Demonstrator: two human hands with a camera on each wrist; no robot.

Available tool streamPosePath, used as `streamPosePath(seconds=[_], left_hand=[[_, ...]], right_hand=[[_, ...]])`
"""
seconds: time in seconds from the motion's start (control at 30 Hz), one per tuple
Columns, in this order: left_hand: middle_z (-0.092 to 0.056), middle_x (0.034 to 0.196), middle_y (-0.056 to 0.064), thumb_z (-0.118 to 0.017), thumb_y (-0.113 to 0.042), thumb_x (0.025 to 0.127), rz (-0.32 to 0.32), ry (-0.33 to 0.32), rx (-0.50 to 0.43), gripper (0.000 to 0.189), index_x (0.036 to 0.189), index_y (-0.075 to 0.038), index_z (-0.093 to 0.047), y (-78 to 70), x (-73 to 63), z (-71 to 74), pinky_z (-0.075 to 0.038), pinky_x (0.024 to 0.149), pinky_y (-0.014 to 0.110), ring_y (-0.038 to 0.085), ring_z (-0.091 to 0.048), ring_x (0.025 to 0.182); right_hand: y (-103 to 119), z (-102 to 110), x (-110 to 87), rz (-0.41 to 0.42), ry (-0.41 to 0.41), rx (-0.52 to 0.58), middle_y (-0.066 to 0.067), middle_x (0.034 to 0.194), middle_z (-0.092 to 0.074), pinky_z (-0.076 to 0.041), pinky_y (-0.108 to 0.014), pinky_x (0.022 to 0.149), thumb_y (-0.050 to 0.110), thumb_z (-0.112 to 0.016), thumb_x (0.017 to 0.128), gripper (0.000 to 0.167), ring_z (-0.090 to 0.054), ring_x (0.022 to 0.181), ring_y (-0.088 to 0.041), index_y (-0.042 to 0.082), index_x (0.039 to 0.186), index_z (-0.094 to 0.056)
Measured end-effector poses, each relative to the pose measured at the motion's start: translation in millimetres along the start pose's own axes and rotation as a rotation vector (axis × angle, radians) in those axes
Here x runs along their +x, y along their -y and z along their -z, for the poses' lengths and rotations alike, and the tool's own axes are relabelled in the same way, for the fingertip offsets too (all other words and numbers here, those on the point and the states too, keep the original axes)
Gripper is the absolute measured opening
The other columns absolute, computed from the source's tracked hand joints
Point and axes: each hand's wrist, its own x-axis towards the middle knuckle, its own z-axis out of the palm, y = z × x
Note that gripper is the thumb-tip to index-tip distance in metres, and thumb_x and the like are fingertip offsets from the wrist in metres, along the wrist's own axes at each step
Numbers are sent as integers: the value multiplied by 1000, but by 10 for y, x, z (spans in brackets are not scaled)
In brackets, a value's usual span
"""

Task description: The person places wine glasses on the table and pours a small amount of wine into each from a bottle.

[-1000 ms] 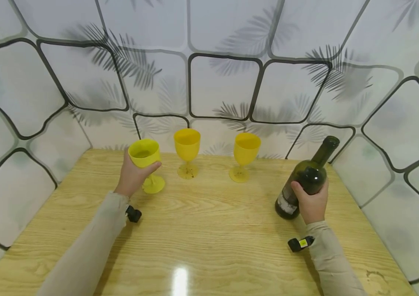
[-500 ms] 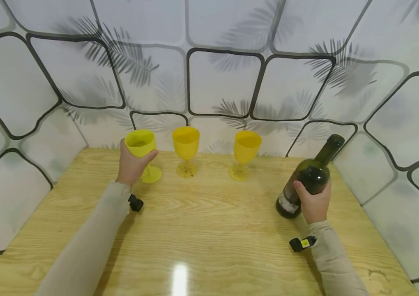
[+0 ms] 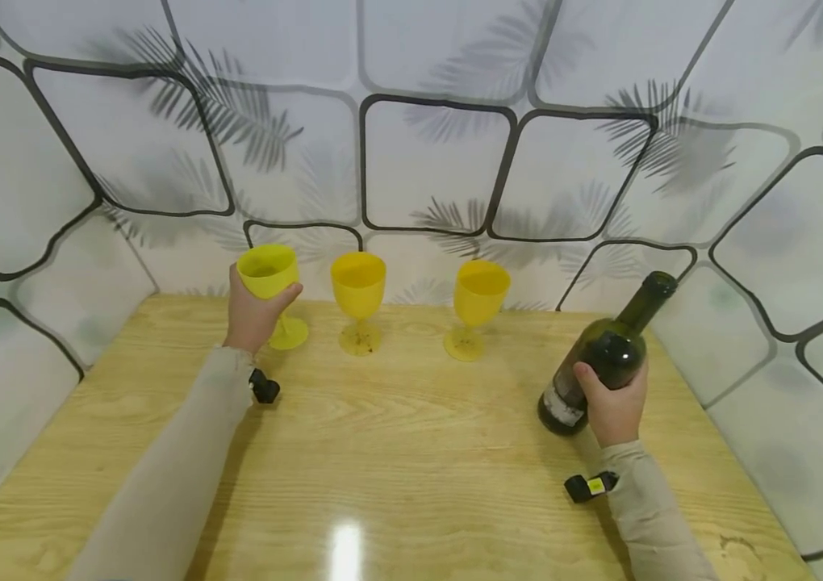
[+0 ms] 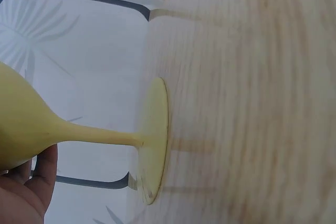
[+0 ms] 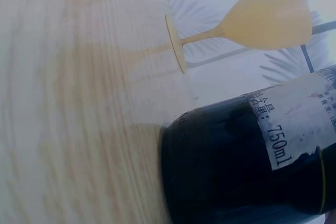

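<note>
At the far left of the table, my left hand [image 3: 252,317] grips the bowl of a yellow-green goblet [image 3: 269,281], thumb on its near right side. In the left wrist view, this goblet's foot [image 4: 156,140] sits at the tabletop, apparently touching. My right hand [image 3: 615,406] is wrapped around the body of a dark green wine bottle [image 3: 616,343] at the right. The right wrist view shows the bottle's torn white label [image 5: 296,116] with "750ml"; its base appears to rest on the wood. Two more yellow goblets, one left of centre [image 3: 358,289] and one right [image 3: 480,297], stand upright between the hands.
The light wooden table [image 3: 411,452] runs back to a wall [image 3: 440,169] covered in a black-line and fern pattern, which also closes in both sides. Small black cameras [image 3: 264,387] are strapped to both wrists.
The left hand has carried the yellow-green goblet back toward the wall, level with the other goblets. The right hand and bottle stay put; the head view shifts slightly.
</note>
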Motion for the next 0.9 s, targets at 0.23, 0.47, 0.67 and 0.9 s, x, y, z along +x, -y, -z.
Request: streamPosePath(seconds=[0.23,0.47,0.67,0.9], left_hand=[[-42,145,14,-79,-26,92,29,9,-10,86,153,-9,-20,-189,-16,20,-45,106,40,20,-50,120],[-41,146,15,-79,-28,93,70,55,0,90,155,-11,-16,-234,-19,41,-45,105,42,21,-50,119],[-42,143,16,-79,-32,93,95,74,3,91,155,-9,-16,-225,-36,50,-43,107,47,26,-50,119],[-41,147,15,-79,-36,92,105,38,9,97,160,-14,-13,-115,-30,30,-41,110,47,27,-48,123]], right_hand=[[1,-29,-6,41,-8,93,1,126,-61,-42,-21,101,0,-87,76,76,-55,118,-14,10,143,-53],[-34,-38,6,46,-26,163,0,125,-62,-42,-19,101,-1,-89,73,75,-55,117,-14,9,140,-54],[-56,-44,8,53,-30,177,0,124,-62,-42,-19,101,1,-91,73,76,-55,117,-14,9,139,-55],[-40,-48,9,47,-35,155,0,123,-63,-42,-19,102,-2,-88,72,75,-56,117,-14,9,139,-55]])
